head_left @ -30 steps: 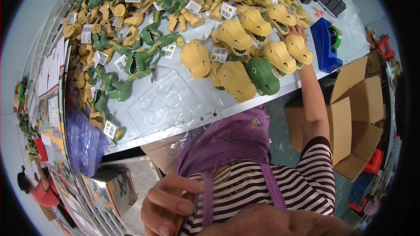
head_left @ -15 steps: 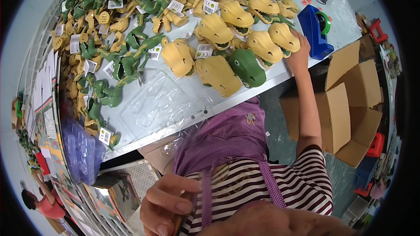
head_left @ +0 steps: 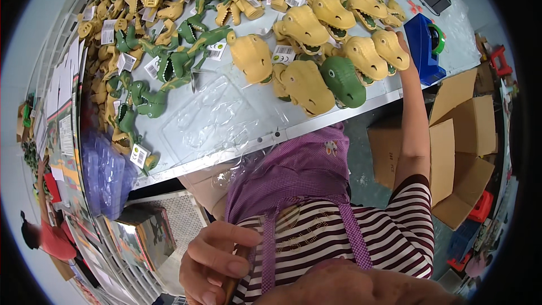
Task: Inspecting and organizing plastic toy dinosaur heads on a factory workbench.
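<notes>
My right hand (head_left: pixel 404 51) reaches to the table's right side, at the far side of a tan dinosaur head (head_left: pixel 390 49) that hides most of its fingers. Beside that head stand more tan dinosaur heads (head_left: pixel 305 86) and one green dinosaur head (head_left: pixel 342 82). My left hand (head_left: pixel 217 262) is raised close below me, its fingers curled; a brownish strip shows between them, too unclear to name. A clear plastic blister tray (head_left: pixel 209 116) lies near the table's front edge. Left of it are green dinosaur toys (head_left: pixel 148 99) with white tags.
A blue tape dispenser (head_left: pixel 422 51) with green tape stands right of my right hand. Open cardboard boxes (head_left: pixel 443 152) sit on the right. Stacked blister trays (head_left: pixel 107 175) are at the table's left corner. Tan and green toys (head_left: pixel 164 11) heap at the back. Another person (head_left: pixel 51 237) is far left.
The table and its toys have shifted right in the picture as the view turned. My right hand has gone further behind the tan head; my left hand stays about the same.
</notes>
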Action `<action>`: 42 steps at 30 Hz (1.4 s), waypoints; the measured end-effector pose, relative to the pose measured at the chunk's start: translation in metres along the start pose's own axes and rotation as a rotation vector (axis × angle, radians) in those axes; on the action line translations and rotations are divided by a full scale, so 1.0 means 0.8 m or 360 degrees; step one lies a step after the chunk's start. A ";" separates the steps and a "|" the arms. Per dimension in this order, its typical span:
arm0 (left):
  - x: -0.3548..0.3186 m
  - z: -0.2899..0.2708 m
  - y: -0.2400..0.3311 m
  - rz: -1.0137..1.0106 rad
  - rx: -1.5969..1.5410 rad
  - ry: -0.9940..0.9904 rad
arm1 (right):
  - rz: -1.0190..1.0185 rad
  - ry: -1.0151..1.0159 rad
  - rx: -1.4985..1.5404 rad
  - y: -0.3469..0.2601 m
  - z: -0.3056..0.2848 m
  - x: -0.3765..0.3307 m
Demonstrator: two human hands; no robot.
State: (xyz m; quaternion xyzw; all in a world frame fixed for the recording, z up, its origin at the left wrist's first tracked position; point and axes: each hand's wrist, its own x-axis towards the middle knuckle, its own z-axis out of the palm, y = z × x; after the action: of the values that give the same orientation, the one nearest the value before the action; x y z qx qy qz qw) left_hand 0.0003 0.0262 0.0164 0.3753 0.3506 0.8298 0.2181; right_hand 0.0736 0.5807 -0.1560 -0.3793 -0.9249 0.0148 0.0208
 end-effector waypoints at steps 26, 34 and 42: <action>-0.027 -0.014 0.011 0.0215 -0.0016 0.0046 | -0.0015 0.0126 0.2696 -0.083 -0.103 -0.329; -0.045 -0.017 0.027 0.0181 0.0071 0.0083 | -0.0527 -0.0930 0.2120 -0.181 -0.119 -0.332; -0.073 -0.027 0.038 0.0343 0.0065 0.0237 | -0.0315 -0.1530 0.2456 -0.354 -0.133 -0.280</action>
State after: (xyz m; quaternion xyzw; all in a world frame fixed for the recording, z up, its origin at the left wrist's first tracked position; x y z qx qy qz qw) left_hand 0.0171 -0.0396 0.0018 0.3526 0.3404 0.8666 0.0935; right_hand 0.0401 0.2230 -0.0436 -0.1320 -0.5957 0.7835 -0.1177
